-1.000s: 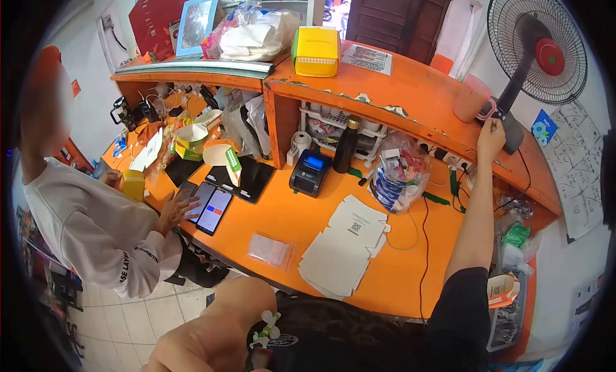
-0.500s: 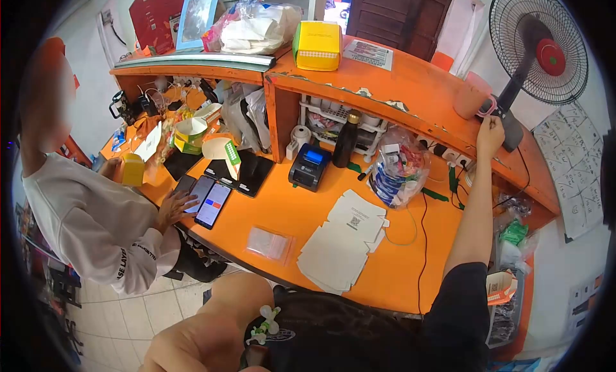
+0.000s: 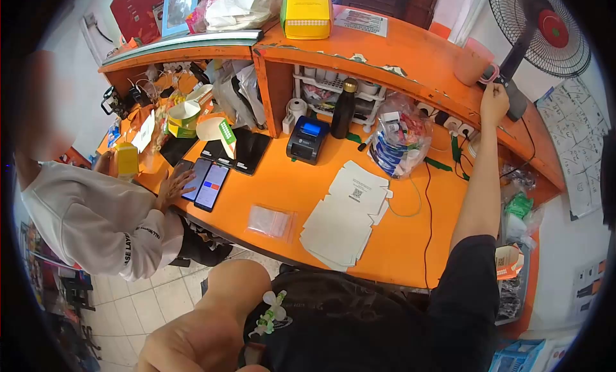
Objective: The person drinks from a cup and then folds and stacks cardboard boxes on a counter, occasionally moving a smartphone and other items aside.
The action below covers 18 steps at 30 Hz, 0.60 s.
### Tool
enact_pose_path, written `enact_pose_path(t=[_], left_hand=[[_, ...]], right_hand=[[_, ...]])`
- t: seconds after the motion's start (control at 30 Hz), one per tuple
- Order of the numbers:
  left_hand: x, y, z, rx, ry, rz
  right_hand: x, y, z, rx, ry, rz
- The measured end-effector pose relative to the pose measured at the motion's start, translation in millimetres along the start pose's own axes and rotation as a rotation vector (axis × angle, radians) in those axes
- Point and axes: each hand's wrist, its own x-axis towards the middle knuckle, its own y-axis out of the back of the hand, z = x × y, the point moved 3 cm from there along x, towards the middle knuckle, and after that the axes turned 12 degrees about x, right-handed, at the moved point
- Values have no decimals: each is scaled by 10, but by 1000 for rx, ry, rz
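My right hand (image 3: 494,105) is stretched out to the raised ledge, fingers closed at the handle of a pink mug (image 3: 473,62). The mug stands upright beside the base of a black fan (image 3: 514,102). Of my left side only the bent arm (image 3: 199,327) shows, at the bottom; its hand is out of view. A white and green charm (image 3: 272,311) hangs before my black shirt. On the orange counter lie flattened white carton sheets (image 3: 340,227) with a printed code, and a clear plastic packet (image 3: 269,222).
A co-worker (image 3: 96,211) at the left has one hand by two phones (image 3: 211,187) and a yellow box (image 3: 128,160) in the other. A card terminal (image 3: 308,141), a dark bottle (image 3: 344,109) and a stuffed plastic bag (image 3: 399,141) stand along the counter's back. Cables hang over the counter's right.
The whole view has tilted, so the counter sits higher in the picture. My right hand keeps its place at the mug, and the co-worker's hand stays near the phones.
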Motion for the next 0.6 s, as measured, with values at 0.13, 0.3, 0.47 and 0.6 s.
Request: enact_pose_path(t=[0.13,0.3,0.47,0.6], left_hand=[[-30,37,33,-40,52,-73],[-21,54,30,-6,9,-103],[-3,91,36,-8,55,-131],[-4,73,32,28,26,-85]], right_hand=[[11,-4,54,3,25,6],[11,-8,33,24,52,16],[-26,30,-84,-3,58,8],[-32,40,-104,13,86,67]])
